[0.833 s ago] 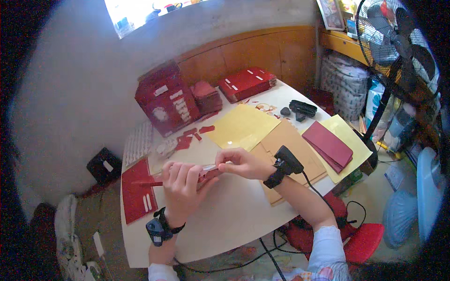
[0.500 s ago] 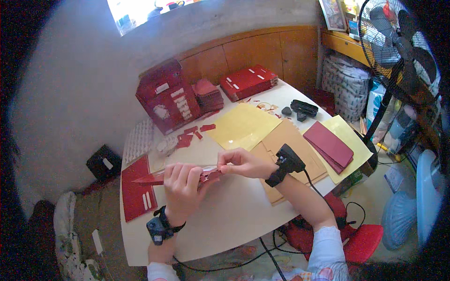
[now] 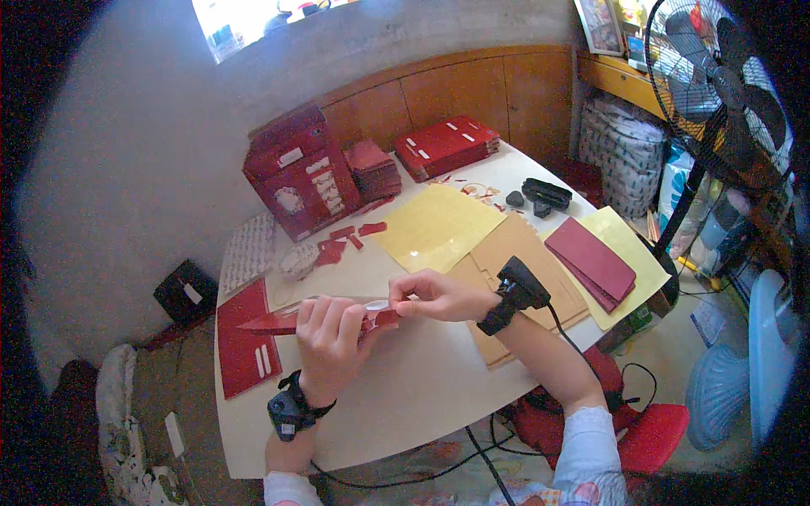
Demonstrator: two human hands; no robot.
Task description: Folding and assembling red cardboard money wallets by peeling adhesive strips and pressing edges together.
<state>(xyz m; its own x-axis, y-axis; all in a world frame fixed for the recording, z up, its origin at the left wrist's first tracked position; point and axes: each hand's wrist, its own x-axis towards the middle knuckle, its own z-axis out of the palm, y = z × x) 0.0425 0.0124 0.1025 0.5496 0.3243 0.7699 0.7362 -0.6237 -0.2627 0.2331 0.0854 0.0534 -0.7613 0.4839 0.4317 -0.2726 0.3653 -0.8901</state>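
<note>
Left hand (image 3: 331,333) wraps the flat red card strip (image 3: 278,321) above the white table (image 3: 405,396); right hand (image 3: 437,295) pinches its near end, beside glossy yellow sheets (image 3: 439,226).

I see a black device like a watch (image 3: 285,411) strapped to my left wrist, and a bulkier black unit (image 3: 515,288) on the right wrist, a black cable running back from it along the forearm. Pale sleeves (image 3: 591,438) cover both arms; my hands are bare.
</note>
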